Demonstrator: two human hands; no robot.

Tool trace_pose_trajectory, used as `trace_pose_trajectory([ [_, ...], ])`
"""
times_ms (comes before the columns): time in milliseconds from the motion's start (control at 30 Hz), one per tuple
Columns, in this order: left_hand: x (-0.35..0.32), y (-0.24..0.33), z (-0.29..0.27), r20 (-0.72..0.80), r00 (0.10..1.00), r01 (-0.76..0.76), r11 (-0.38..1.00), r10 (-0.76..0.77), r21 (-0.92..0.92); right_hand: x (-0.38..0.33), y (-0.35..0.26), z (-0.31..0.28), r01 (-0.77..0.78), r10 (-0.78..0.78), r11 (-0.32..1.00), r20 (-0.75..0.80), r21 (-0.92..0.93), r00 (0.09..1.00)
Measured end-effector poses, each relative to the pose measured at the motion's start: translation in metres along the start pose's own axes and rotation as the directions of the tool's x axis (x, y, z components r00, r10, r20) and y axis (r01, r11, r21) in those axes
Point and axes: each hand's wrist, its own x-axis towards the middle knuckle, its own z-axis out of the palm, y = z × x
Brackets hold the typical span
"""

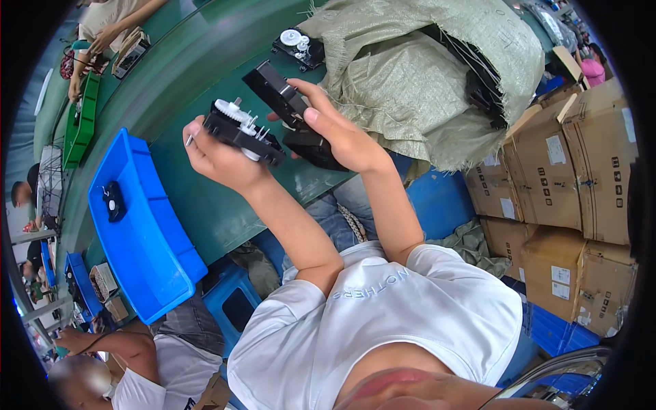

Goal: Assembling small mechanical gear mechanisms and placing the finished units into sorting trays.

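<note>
My left hand [229, 162] is closed around a black plastic gear housing [262, 146] with white gears and several thin metal pins standing up from it. A small metal pin [190, 139] shows by that hand's fingertips. Just to the right, my right hand [347, 141] grips a black plastic casing [275, 87], held tilted, thumb and fingers along its side. The two parts are close together above the green table [205, 225]; whether they touch I cannot tell. Beyond them, by the sack, lies another black gear unit with white gears [298, 46].
A large woven sack [417, 82] with black parts in its opening sits at the right. Left stands a blue bin [140, 239] holding a black part [113, 201]. Cardboard boxes [547, 171] are stacked at right. A co-worker [147, 365] is at lower left, another's hands [102, 41] at upper left.
</note>
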Motion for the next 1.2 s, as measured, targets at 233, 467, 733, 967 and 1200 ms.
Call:
trace_pose_trajectory([
  [233, -0.003, 0.003, 0.006, 0.016, 1.0, -0.017, 0.978, 0.014, 0.209, -0.001, 0.009, 0.008, 0.051, -0.055, 0.979, -0.012, -0.2, 0.998],
  [467, -0.005, 0.005, 0.008, -0.021, 1.0, -0.006, 0.967, 0.012, 0.254, -0.005, -0.004, 0.011, 0.028, -0.03, 0.956, -0.003, -0.292, 1.0],
  [733, -0.003, 0.003, 0.008, 0.009, 1.0, -0.03, 0.972, 0.028, 0.234, -0.004, 0.0, 0.012, 0.065, -0.072, 0.941, -0.008, -0.331, 0.997],
  [967, -0.004, 0.004, 0.008, 0.018, 1.0, -0.006, 0.98, 0.002, 0.197, -0.003, 0.001, 0.012, 0.03, -0.032, 0.946, -0.002, -0.322, 0.999],
  [1200, -0.004, 0.002, 0.009, 0.023, 1.0, -0.013, 0.973, 0.008, 0.231, -0.002, 0.005, 0.01, 0.09, -0.088, 0.938, 0.022, -0.335, 0.996],
])
